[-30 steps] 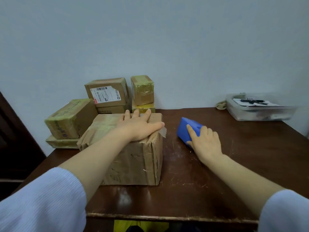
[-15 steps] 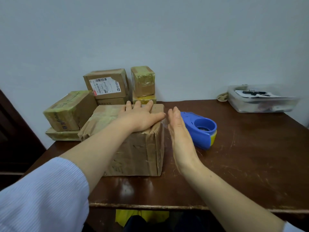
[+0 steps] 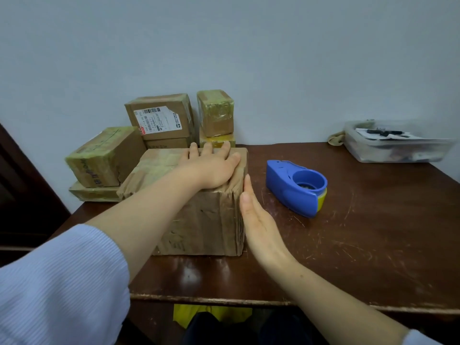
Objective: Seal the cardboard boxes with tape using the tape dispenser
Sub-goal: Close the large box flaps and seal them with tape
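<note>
Scratched brown desk [image 3: 373,245], pale wall. Right hand [image 3: 258,220] has let go of the tape dispenser [image 3: 296,188], now mid-desk, and presses flat on the right side of the cardboard box [image 3: 204,220], left of centre. Left hand [image 3: 211,170] lies flat on top, gripping nothing. Probably smoothing down the tape end.

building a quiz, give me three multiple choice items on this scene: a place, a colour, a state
1. Where is the tape dispenser? A on the table, right of the box B atop the box C on the floor
2. Its shell colour? A red B green C blue
3. The right hand is: A gripping the dispenser B flat against the box's right side C raised in air
Answers: A, it sits on the wood beside the box; C, blue shell shows; B, it lies straight along that side.
</note>
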`<state>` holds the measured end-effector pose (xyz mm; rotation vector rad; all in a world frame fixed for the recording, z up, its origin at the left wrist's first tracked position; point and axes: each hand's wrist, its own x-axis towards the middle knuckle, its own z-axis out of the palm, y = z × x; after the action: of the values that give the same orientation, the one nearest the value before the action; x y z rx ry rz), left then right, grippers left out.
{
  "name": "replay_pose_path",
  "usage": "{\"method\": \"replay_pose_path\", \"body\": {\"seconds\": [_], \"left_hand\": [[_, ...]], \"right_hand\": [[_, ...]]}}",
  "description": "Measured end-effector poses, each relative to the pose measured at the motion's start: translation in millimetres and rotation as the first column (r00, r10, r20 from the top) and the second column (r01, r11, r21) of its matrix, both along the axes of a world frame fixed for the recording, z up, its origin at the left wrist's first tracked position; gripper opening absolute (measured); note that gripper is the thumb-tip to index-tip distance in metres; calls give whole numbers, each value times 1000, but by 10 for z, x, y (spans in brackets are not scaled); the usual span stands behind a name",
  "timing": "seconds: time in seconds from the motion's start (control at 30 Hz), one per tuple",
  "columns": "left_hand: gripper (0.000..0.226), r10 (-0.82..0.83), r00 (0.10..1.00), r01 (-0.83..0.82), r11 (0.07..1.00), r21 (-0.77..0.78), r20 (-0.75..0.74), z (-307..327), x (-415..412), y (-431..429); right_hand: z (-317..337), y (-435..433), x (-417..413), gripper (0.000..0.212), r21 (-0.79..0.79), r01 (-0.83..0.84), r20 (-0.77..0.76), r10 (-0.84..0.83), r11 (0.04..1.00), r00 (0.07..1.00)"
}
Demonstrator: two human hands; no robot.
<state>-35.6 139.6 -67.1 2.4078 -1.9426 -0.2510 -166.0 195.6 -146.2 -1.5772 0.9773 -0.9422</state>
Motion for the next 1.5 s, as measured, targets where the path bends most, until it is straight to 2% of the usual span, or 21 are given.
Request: {"method": "replay_pose_path", "body": {"seconds": [0.1, 0.17, 0.2, 0.23, 0.3, 0.33, 0.4, 0.47, 0.53, 0.6, 0.67, 0.8, 0.9, 1.0, 1.03, 1.1, 1.13, 1.2, 1.27, 1.4, 1.5], "left_hand": [[60, 10, 1000, -10, 1000, 3, -16, 7, 0, -7], [58, 31, 998, -31, 1000, 4, -47, 23, 0, -37], [57, 45, 993, -47, 999, -10, -107, 55, -2, -35], [55, 53, 970, -64, 997, -37, -236, 98, 11, -19], [53, -8, 871, -84, 983, -165, -492, 207, 92, 87], [51, -73, 855, -61, 969, -239, -513, 258, 148, 170], [46, -168, 920, 73, 961, -266, -354, 338, 255, 313], [47, -221, 970, 209, 970, -123, -98, 284, 317, 427], [51, -244, 969, 245, 969, -38, 26, 135, 336, 508], [52, -276, 960, 277, 960, -25, 43, 79, 352, 547], [53, -299, 953, 300, 954, -18, 44, 107, 449, 583], [51, -274, 960, 276, 961, -21, 53, 174, 806, 789], [52, -241, 969, 244, 967, -71, 50, 150, 980, 956], [61, -157, 967, 193, 966, -174, 203, 134, 1047, 966], [66, -170, 960, 217, 954, -206, 223, 131, 1011, 949], [62, -271, 941, 312, 926, -214, 200, 93, 879, 898], [55, -315, 933, 347, 915, -205, 172, 58, 804, 877], [49, -352, 929, 368, 905, -211, 111, 6, 762, 858], [53, -353, 932, 362, 902, -234, 81, -12, 893, 898], [78, -322, 946, 298, 906, -299, -33, -45, 1206, 1064], [75, -300, 947, 231, 881, -412, -112, -62, 1231, 1161]], "right_hand": [[90, -121, -114, 49, -20, 151, 39, -150, 988, 988], [263, -230, -60, 53, -34, 143, 78, -140, 989, 987], [353, -276, -2, 56, -49, 92, 34, -91, 995, 995], [402, -324, 45, 57, -70, 43, -27, -45, 997, 999], [447, -435, 50, 53, -118, -4, -120, -10, 993, 993], [487, -488, 32, 50, -151, -9, -155, -15, 989, 988], [587, -566, 3, 44, -315, -41, -309, -62, 948, 949], [670, -578, 36, 46, -485, -179, -510, -110, 856, 853], [709, -553, 136, 48, -503, -386, -686, -85, 773, 723], [698, -551, 181, 49, -497, -494, -774, -107, 713, 625], [685, -593, 120, 47, -518, -488, -774, -142, 702, 617], [688, -530, 16, 40, -604, -392, -694, -216, 694, 686], [661, -461, 22, 41, -644, -321, -696, -356, 694, 624], [749, -505, 61, 51, -733, -265, -654, -539, 627, 531], [777, -530, 120, 53, -737, -315, -653, -510, 598, 560], [799, -534, 281, 50, -616, -480, -740, -251, 624, 624], [795, -527, 344, 50, -525, -560, -792, -126, 641, 597], [784, -546, 350, 47, -446, -604, -838, -70, 661, 542], [762, -613, 219, 42, -501, -544, -804, -131, 673, 580], [619, -641, -82, 31, -716, -288, -544, -248, 636, 802], [521, -603, -148, 36, -806, -189, -445, -363, 560, 819]]}}
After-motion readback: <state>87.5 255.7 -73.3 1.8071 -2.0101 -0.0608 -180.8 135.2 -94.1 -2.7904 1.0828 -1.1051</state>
